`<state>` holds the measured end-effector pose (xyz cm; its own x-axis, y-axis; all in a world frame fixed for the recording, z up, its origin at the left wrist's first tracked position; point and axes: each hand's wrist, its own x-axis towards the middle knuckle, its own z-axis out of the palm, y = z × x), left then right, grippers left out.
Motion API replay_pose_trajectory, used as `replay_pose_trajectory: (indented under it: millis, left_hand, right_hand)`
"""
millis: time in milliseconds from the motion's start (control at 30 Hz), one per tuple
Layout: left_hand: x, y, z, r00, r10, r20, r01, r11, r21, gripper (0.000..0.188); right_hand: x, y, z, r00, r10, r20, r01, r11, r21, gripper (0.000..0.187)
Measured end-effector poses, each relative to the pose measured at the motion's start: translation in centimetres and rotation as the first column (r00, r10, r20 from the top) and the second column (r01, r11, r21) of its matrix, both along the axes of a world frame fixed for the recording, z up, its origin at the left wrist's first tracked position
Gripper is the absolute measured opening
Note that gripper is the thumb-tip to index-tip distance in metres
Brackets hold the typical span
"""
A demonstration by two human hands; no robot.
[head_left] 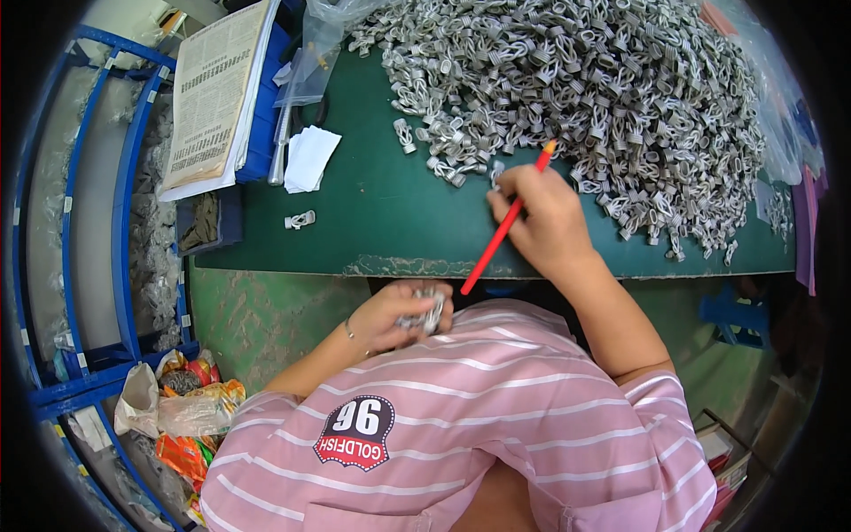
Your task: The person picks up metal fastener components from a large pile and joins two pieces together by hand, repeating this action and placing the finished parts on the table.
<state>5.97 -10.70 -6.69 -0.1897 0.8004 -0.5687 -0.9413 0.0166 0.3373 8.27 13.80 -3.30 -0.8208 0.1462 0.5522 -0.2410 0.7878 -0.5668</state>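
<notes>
My left hand (390, 321) is closed around several small grey looped parts (427, 312), held just off the front edge of the table close to my shirt. My right hand (548, 222) grips a red pencil (501, 232) slantwise, its yellowish end up and its red end toward my left hand. At the fingertips of the right hand is one grey looped part (496, 170); whether they pinch it or only touch it I cannot tell. A large pile of the same grey parts (585, 80) covers the far right of the green table (355, 195).
One loose grey part (300, 220) lies at the table's left. Beyond it are white paper slips (311, 160), a newspaper stack (213, 97) and a dark blue bin (210, 220). A blue rack (128, 204) stands left, with bags (191, 408) on the floor. A blue stool (737, 315) is right.
</notes>
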Motion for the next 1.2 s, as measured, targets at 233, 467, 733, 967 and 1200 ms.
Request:
replay_pose_trajectory:
  millis: [233,467,733,967,1200]
  left_hand:
    - [-1.9,8.7,-6.0,0.921,0.326,-0.212,-0.224,0.891,0.396,0.025]
    - [-2.7,12.5,-4.0,0.803,0.138,-0.58,-0.08,0.989,0.125,0.027]
    - [-0.3,3.9,-2.4,-0.297,-0.462,-0.836,0.15,0.841,-0.519,0.028]
    - [-1.8,3.5,7.3,0.599,-0.262,-0.756,0.158,0.965,-0.209,0.03]
    - [-2.5,6.5,6.0,0.863,0.362,-0.353,-0.34,0.932,0.124,0.031]
  right_hand:
    - [1.2,1.7,1.7,0.98,0.149,0.132,0.046,0.477,-0.877,0.013]
    - [2.4,1.6,1.9,0.973,0.217,0.077,0.006,0.311,-0.951,0.015]
    - [2.1,1.5,1.8,0.933,0.345,-0.102,-0.178,0.195,-0.965,0.018]
    - [1.4,0.4,1.3,0.92,0.346,-0.184,-0.364,0.578,-0.731,0.026]
    - [0.3,-0.7,2.8,0.84,0.459,-0.289,-0.513,0.846,-0.146,0.025]
